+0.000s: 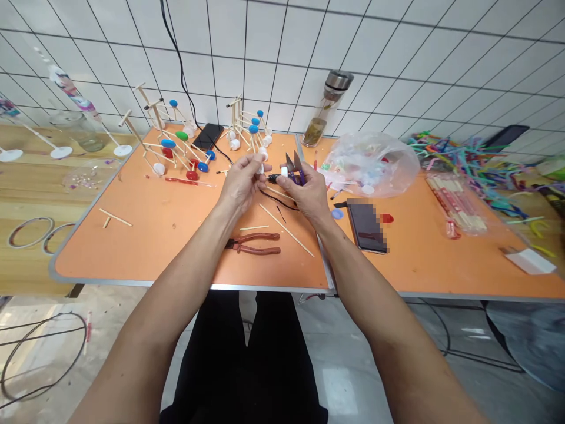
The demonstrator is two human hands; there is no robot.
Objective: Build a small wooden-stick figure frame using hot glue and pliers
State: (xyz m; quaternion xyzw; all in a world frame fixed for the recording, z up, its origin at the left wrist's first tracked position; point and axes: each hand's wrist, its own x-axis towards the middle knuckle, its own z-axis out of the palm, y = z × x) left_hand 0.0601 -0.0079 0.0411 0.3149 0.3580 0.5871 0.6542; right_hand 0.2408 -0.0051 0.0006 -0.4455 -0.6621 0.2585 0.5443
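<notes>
My left hand [242, 179] is raised over the orange table [176, 247], its fingers pinched on a small white cap [261, 169]. My right hand [306, 188] is closed around small purple-handled snips [295, 166] with the blades pointing up, and its fingertips also pinch a small white and black piece [281, 174]. The two hands nearly touch at the fingertips. Thin wooden sticks [286, 229] and red-handled pliers [255, 243] lie on the table just below my hands. A black cable [276, 200] runs under them.
Stick-and-cap models [176, 147] stand at the back left, another model [247, 126] behind my hands. A phone [366, 227], a clear plastic bag [371, 162], a bottle [326, 109], coloured straws [459, 156] and bagged sticks [457, 203] lie to the right. Wire rings [30, 232] rest on the left bench.
</notes>
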